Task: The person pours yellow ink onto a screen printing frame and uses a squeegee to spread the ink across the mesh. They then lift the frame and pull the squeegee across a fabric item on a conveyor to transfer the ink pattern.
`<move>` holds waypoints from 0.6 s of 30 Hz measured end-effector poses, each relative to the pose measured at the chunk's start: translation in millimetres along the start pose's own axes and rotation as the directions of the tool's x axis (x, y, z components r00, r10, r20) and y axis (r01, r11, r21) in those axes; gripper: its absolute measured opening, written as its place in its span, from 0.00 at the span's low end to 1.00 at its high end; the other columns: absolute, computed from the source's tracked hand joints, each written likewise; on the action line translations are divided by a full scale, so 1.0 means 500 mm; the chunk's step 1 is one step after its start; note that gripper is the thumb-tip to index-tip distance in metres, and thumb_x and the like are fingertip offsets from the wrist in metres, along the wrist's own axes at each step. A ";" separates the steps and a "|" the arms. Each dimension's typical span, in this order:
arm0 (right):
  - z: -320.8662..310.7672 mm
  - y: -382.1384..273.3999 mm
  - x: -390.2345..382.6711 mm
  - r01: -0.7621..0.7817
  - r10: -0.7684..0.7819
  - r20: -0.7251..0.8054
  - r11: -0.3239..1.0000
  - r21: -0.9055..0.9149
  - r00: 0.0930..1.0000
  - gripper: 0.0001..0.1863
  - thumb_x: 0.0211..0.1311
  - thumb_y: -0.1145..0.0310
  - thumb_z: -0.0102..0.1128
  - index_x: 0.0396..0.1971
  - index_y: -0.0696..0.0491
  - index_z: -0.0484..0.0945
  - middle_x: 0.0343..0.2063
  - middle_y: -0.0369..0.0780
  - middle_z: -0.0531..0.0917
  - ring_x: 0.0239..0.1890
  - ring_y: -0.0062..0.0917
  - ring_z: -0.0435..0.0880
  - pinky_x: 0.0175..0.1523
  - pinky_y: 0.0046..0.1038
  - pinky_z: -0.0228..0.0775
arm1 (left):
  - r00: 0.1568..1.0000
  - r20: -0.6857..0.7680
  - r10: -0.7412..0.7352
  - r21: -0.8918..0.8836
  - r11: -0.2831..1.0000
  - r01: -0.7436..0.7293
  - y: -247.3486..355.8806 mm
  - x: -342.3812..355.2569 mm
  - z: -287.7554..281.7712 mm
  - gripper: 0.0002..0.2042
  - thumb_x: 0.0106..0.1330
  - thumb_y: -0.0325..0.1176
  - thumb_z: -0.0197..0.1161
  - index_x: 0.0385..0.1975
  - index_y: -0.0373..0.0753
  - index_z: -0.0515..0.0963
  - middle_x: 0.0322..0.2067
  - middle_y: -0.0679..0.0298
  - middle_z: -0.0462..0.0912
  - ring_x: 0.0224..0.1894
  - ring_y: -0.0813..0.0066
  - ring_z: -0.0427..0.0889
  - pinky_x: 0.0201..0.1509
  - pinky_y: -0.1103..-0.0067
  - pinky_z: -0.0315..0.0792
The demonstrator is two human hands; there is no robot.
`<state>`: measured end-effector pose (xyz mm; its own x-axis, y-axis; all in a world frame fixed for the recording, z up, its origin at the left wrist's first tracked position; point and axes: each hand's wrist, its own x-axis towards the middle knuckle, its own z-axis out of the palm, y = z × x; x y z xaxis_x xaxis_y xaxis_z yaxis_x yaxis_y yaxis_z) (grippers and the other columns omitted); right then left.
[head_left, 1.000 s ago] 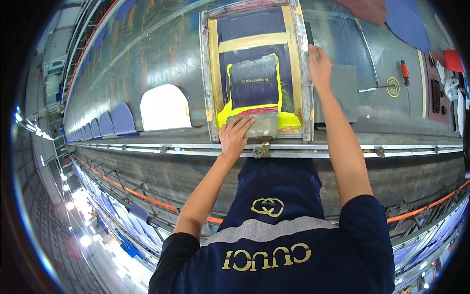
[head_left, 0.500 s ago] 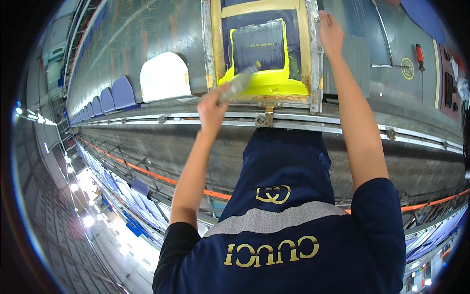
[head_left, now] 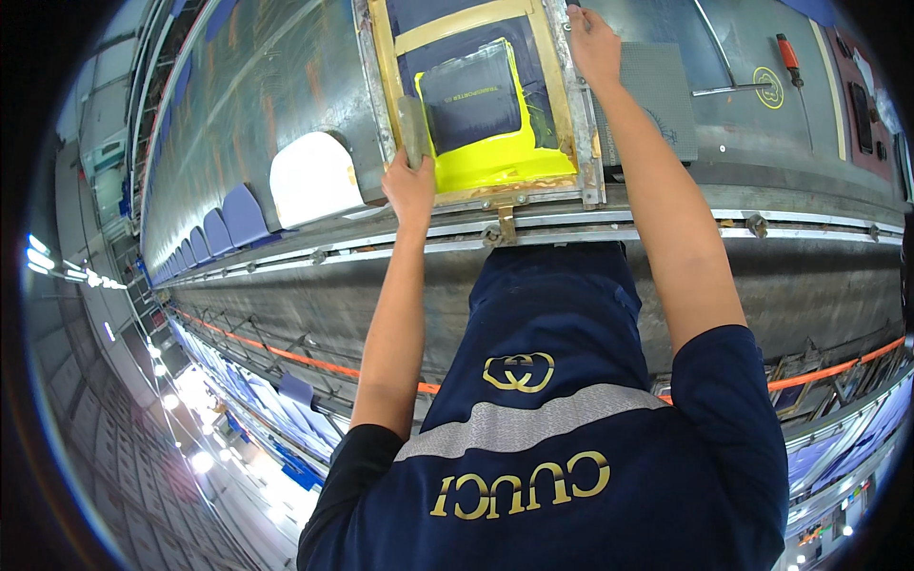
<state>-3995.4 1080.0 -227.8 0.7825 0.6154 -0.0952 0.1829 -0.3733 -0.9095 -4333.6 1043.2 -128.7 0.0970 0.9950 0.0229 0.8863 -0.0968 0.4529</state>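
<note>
A screen-printing frame (head_left: 562,90) lies on the long table, its dark mesh window edged by tan tape. Bright yellow ink (head_left: 495,164) pools along the near side of the mesh and runs up both sides of a dark rectangle with small lettering. In my left hand (head_left: 409,192) is a grey flat-bladed squeegee (head_left: 412,131), held nearly upright at the frame's left edge. My right hand (head_left: 596,48) closes around a dark handle (head_left: 574,4) at the frame's right side; the picture's top edge cuts off part of that handle.
Left of the frame lie a white rounded panel (head_left: 312,181) and a row of purple panels (head_left: 245,214). To the right are a grey textured sheet (head_left: 657,90), a bent metal rod (head_left: 716,43), a red-handled screwdriver (head_left: 787,57) and a phone (head_left: 861,116). A metal rail (head_left: 666,226) borders the table.
My left hand has swung the squeegee left off the yellow ink to the frame's left edge and turned it upright. My right hand keeps its hold. The whole view has shifted slightly.
</note>
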 end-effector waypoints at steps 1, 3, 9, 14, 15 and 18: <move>-0.001 0.001 0.001 0.006 -0.006 0.004 1.000 -0.004 1.000 0.28 0.72 0.40 0.49 0.51 0.47 0.85 0.40 0.55 0.87 0.48 0.56 0.85 0.56 0.48 0.76 | 1.000 0.003 -0.002 -0.075 0.997 0.003 0.006 -0.007 0.007 0.14 0.59 0.35 0.68 0.37 0.30 0.83 0.27 0.45 0.85 0.31 0.47 0.85 0.39 0.61 0.75; 0.000 0.005 0.004 0.020 -0.020 0.017 1.000 -0.016 1.000 0.28 0.72 0.40 0.50 0.52 0.47 0.84 0.41 0.55 0.87 0.48 0.56 0.84 0.56 0.49 0.75 | 0.999 0.010 -0.032 -0.217 0.976 0.034 0.003 -0.008 0.010 0.13 0.59 0.34 0.68 0.36 0.29 0.83 0.26 0.46 0.85 0.28 0.52 0.85 0.38 0.63 0.75; -0.011 0.004 0.002 0.069 -0.069 -0.004 0.997 0.017 0.998 0.28 0.72 0.40 0.49 0.52 0.47 0.84 0.41 0.55 0.87 0.49 0.57 0.84 0.57 0.49 0.75 | 0.995 -0.081 -0.066 -0.017 0.998 0.065 -0.046 0.003 -0.046 0.12 0.60 0.31 0.67 0.38 0.29 0.84 0.23 0.54 0.84 0.26 0.77 0.78 0.35 0.72 0.73; -0.010 0.007 0.003 0.051 -0.051 0.023 0.999 0.006 0.998 0.29 0.72 0.40 0.49 0.53 0.47 0.84 0.43 0.55 0.87 0.50 0.57 0.83 0.59 0.48 0.74 | 0.993 -0.083 -0.087 -0.229 0.971 0.066 -0.020 -0.045 0.013 0.13 0.61 0.34 0.69 0.38 0.30 0.84 0.24 0.56 0.85 0.28 0.76 0.80 0.36 0.71 0.74; -0.011 0.008 0.005 0.043 -0.044 0.021 0.999 0.016 0.999 0.29 0.72 0.40 0.49 0.53 0.47 0.84 0.43 0.55 0.87 0.51 0.57 0.83 0.60 0.48 0.74 | 0.997 0.037 -0.065 -0.226 0.972 0.072 0.018 -0.041 0.015 0.13 0.61 0.34 0.70 0.40 0.32 0.85 0.25 0.58 0.86 0.29 0.78 0.79 0.36 0.73 0.74; -0.018 -0.003 0.002 0.026 -0.026 0.047 1.000 0.010 0.999 0.29 0.72 0.39 0.49 0.54 0.48 0.84 0.44 0.55 0.87 0.52 0.57 0.83 0.60 0.47 0.73 | 0.971 0.230 0.064 -0.271 0.963 0.001 0.065 -0.006 0.021 0.16 0.60 0.34 0.70 0.45 0.34 0.85 0.28 0.56 0.87 0.29 0.76 0.81 0.36 0.74 0.75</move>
<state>-3989.6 1075.2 -223.0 0.7483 0.6572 -0.0904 0.1970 -0.3503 -0.9157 -4300.4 1037.0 -123.3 0.2551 0.9546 -0.1540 0.7304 -0.0858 0.6776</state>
